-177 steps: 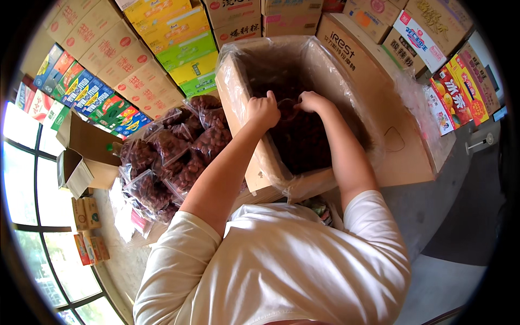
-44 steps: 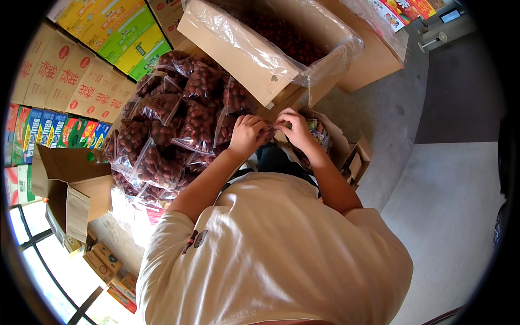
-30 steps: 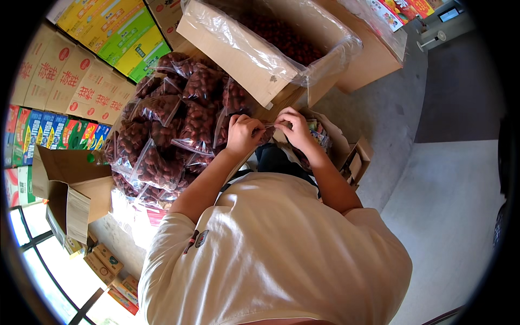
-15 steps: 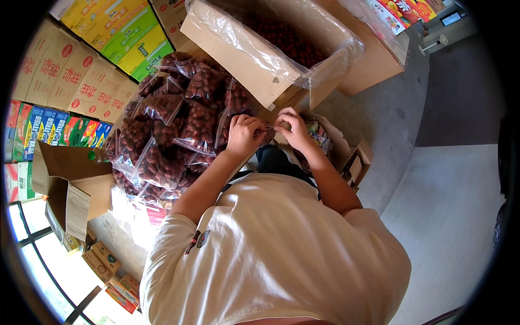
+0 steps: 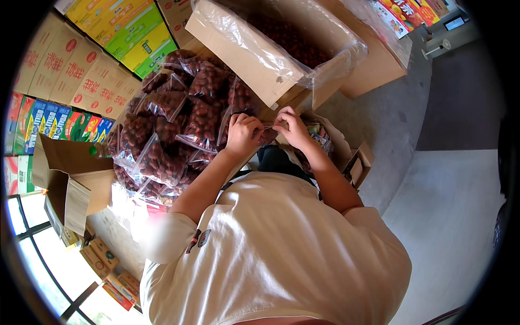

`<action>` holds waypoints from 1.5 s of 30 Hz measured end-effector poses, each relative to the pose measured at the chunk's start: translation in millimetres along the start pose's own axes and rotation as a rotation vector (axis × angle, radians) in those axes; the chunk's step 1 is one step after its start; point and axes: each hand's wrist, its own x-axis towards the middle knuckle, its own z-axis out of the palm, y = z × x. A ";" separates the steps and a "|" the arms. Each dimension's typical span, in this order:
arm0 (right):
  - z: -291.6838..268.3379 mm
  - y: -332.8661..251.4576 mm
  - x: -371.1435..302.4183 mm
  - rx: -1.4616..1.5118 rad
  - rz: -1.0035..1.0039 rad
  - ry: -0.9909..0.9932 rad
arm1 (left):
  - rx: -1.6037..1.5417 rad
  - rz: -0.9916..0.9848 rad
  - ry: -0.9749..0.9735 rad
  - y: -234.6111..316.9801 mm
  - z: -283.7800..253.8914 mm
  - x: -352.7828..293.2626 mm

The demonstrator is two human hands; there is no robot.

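Check of hands: found left hand (image 5: 245, 134) curled, with fingertips pinched together on the upper edge of a clear plastic bag (image 5: 266, 137); found right hand (image 5: 292, 129) nearly closed, pinching the same edge just beside. Located that bag between both hands, in front of the body. Could not tell its seal's state. Noted filled bags of dark red fruit (image 5: 203, 120) heaped to the left, near a plastic-lined carton (image 5: 244, 58).
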 end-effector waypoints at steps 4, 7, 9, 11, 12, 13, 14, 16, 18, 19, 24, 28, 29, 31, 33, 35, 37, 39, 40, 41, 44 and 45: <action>-3.8 -3.8 0.5 0.060 0.013 0.022 | 0.003 -0.032 -0.005 -2.3 1.8 -2.6; -8.8 -0.3 -0.3 0.005 -0.039 0.020 | 0.005 -0.028 -0.006 -3.4 2.1 -3.1; -9.4 0.3 -0.7 -0.009 -0.039 0.008 | -0.007 -0.029 -0.002 -3.8 2.5 -3.1; -9.5 -1.8 -1.2 0.001 0.005 -0.019 | -0.027 -0.036 0.008 -4.2 3.5 -3.1; -8.7 -1.9 -1.4 -0.013 0.015 -0.024 | -0.036 -0.044 0.013 -4.5 3.7 -3.3; -7.7 -1.6 -1.9 -0.028 0.026 -0.028 | -0.045 -0.053 0.019 -4.6 4.1 -3.6; -7.0 -1.2 -2.3 -0.042 0.037 -0.033 | -0.053 -0.061 0.025 -4.6 4.4 -3.7; -5.3 -0.5 -3.4 -0.002 -0.018 0.014 | -0.056 -0.070 0.017 -4.9 4.9 -3.9; -3.8 -2.6 -3.8 0.015 -0.040 0.021 | -0.056 -0.075 0.010 -4.2 4.9 -3.9; -2.1 -6.4 -3.0 0.011 -0.034 0.006 | -0.054 -0.075 0.007 -3.4 4.5 -3.6; 6.5 2.7 -2.9 0.000 0.024 -0.063 | -0.045 -0.059 0.016 -1.5 3.6 -4.0; 5.7 7.4 -1.3 0.013 0.005 -0.051 | -0.026 -0.053 0.022 -3.2 -0.3 -5.2; 5.8 6.9 -1.2 0.002 0.002 -0.046 | -0.023 -0.054 0.010 -5.6 -0.1 -6.2; 4.7 -9.4 0.5 -0.001 0.031 -0.039 | -0.026 -0.063 0.006 -7.1 1.1 -7.1; 7.3 -13.6 1.4 -0.021 0.041 -0.042 | -0.027 -0.063 0.001 -6.6 1.0 -7.1; 12.1 -6.6 0.7 -0.058 0.030 -0.055 | -0.027 -0.052 -0.005 -3.2 -0.5 -6.3; 12.1 -4.0 1.1 -0.102 0.012 -0.057 | -0.005 -0.028 0.035 0.5 -2.9 -5.7; 10.6 -4.3 1.4 -0.130 0.003 -0.063 | 0.005 -0.020 0.037 -0.7 -4.2 -6.4; 9.1 -5.9 1.7 -0.135 0.003 -0.069 | 0.004 -0.023 0.019 -4.4 -5.0 -7.9; 7.5 -8.5 2.4 -0.141 0.003 -0.074 | 0.003 -0.027 0.001 -6.5 -5.5 -8.8; 2.5 -29.2 6.2 -0.126 0.063 -0.082 | -0.015 -0.025 0.006 -6.6 -5.7 -9.2; 4.6 -28.7 6.4 -0.169 0.033 -0.077 | -0.011 -0.024 0.007 -6.3 -5.6 -9.2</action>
